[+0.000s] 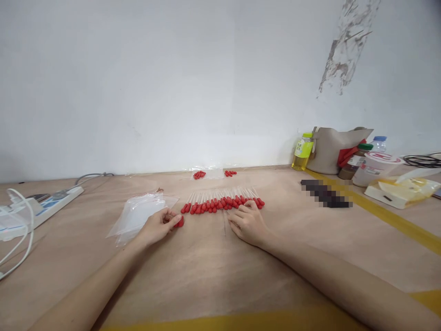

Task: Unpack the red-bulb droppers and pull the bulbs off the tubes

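The left forearm reaches in from the lower left, and the left hand (162, 225) rests low over the tabletop (206, 280), thumb and fingers pinched narrowly around a small bunch of red pieces (179, 222). The right forearm slants in from the lower right; the right hand (248, 224) lies palm down, fingers bent, with its fingertips at the near edge of a row of red-tipped sticks (206, 205). Whether it grips any of them cannot be told. The row spreads between and just beyond the hands, red ends toward the person and pale ends toward the wall (172, 82). Clear plastic bags (136, 214) lie just left of and behind the left hand. Farther out, straight beyond both hands, two small groups of red pieces sit near the wall.

Well to the right of the right hand, a bottle (302, 152) has a yellow-green label with dark characters too small to read. Beyond it, a white tub (375, 170) bears a red emblem on its lid and red print, also illegible.
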`<action>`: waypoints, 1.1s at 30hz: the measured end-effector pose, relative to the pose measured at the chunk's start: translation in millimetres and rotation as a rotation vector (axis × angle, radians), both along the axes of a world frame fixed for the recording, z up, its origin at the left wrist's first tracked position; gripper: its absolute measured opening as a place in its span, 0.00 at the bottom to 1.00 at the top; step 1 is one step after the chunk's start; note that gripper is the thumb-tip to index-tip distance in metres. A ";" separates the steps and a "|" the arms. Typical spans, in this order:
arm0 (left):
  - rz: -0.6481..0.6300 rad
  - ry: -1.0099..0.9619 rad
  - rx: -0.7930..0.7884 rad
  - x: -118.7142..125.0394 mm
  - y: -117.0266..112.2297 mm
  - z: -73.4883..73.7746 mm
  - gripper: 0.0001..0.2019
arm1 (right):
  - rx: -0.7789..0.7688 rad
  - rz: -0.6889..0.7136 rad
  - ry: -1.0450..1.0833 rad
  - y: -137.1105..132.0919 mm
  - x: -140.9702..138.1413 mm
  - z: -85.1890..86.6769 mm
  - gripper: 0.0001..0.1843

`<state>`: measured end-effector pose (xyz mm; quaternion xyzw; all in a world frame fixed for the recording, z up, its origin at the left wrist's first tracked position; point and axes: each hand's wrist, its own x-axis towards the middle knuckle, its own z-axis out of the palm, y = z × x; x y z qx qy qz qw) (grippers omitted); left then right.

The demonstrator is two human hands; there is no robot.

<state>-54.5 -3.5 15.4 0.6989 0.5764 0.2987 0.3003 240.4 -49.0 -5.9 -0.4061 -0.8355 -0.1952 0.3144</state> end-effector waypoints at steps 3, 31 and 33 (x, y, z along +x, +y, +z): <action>0.010 -0.010 0.005 -0.6 -0.4 -0.3 0.22 | -0.105 0.022 0.015 -1.6 -3.9 3.9 0.11; 0.046 0.462 0.236 47.4 33.3 29.4 0.19 | -0.308 0.169 0.029 -11.1 0.2 8.5 0.28; 0.066 0.505 0.273 51.0 35.0 24.6 0.19 | -0.290 0.168 0.037 -10.8 0.4 7.5 0.27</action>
